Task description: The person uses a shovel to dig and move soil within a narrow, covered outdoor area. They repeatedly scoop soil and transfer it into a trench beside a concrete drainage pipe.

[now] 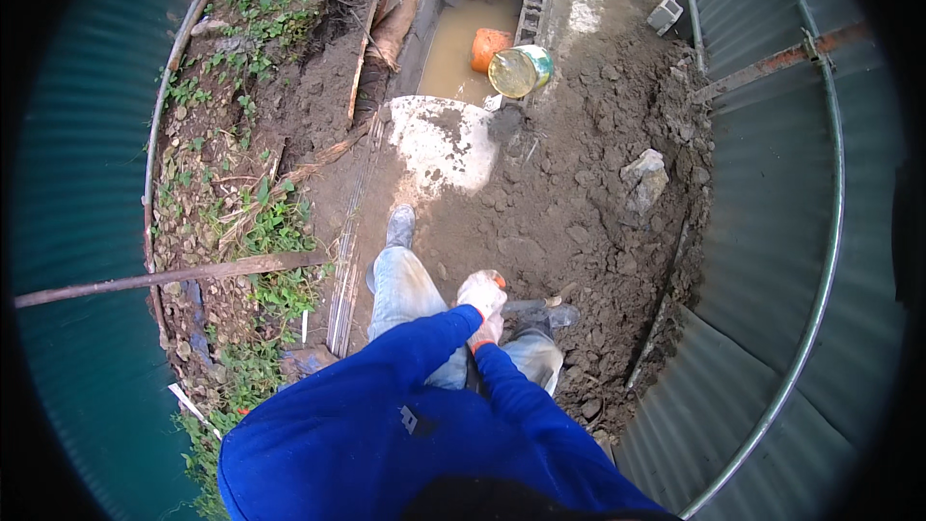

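the person's 2 gloved hands, left hand stacked over right hand, are clamping together on a tool handle near 6 o'clock above loose soil, likely stiff, heavy and mud-slick, best gripped high with both palms.

We see an orange bucket in a muddy water trench, a tilted tin can, and a pale rock.
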Demonstrator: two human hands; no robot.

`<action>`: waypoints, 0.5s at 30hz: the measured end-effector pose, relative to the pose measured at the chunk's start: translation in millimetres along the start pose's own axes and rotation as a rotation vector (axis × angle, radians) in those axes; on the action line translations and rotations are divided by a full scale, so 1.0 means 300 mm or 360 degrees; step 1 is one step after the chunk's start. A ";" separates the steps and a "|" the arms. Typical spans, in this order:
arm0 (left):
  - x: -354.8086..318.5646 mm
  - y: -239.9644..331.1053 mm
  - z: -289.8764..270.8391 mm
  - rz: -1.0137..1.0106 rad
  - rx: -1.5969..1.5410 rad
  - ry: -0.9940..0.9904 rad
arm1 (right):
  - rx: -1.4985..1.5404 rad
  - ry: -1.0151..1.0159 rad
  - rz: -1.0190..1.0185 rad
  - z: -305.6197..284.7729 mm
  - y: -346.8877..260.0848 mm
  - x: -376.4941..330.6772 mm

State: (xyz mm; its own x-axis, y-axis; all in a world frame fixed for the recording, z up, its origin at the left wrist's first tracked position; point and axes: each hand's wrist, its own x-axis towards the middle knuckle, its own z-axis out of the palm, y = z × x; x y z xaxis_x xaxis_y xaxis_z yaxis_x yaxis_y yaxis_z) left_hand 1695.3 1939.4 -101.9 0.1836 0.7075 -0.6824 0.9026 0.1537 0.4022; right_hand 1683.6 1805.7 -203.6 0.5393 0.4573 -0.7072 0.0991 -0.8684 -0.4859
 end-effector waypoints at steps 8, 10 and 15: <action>0.018 -0.131 0.002 0.0280 -0.0121 -0.0277 | -0.0043 0.0073 -0.0074 0.061 0.020 -0.062; 0.002 -0.136 -0.048 0.0077 -0.0121 -0.0565 | -0.0014 0.0078 -0.0059 0.085 0.009 -0.085; -0.029 -0.107 -0.126 0.0332 -0.0098 -0.0324 | 0.0119 0.0053 -0.0098 0.141 0.024 -0.113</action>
State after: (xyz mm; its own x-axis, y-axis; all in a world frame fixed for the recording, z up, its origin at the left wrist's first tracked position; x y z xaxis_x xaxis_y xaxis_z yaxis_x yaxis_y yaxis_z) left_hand 1650.0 1954.3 -85.9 0.4423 0.5763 -0.6872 0.8131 0.0656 0.5784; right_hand 1630.5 1792.1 -204.9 0.5618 0.5015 -0.6579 0.0708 -0.8215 -0.5658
